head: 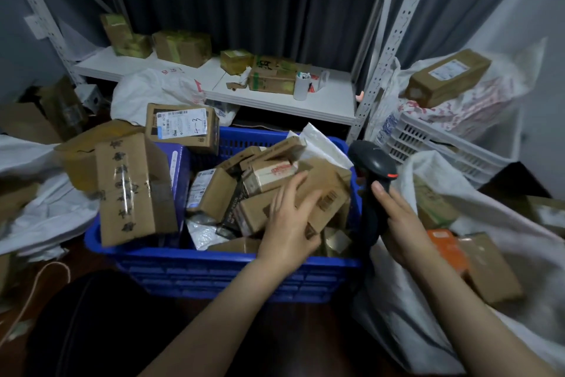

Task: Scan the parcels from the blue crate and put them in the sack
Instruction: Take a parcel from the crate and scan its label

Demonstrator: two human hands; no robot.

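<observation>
- The left grip [287, 224] is released, its fingers straight and spread on a brown parcel [328, 184] in the blue crate [214, 263].
- The right grip [400, 224] clasps the handle of a black scanner [371, 162], just right of the crate.
- The white sack [397, 331] lies open at the near right, with an orange box [446, 245] inside.

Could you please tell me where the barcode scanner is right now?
The barcode scanner is right of centre in the head view, gripped upright by the right hand, just outside the right wall of the blue crate, between it and the white sack.
</observation>
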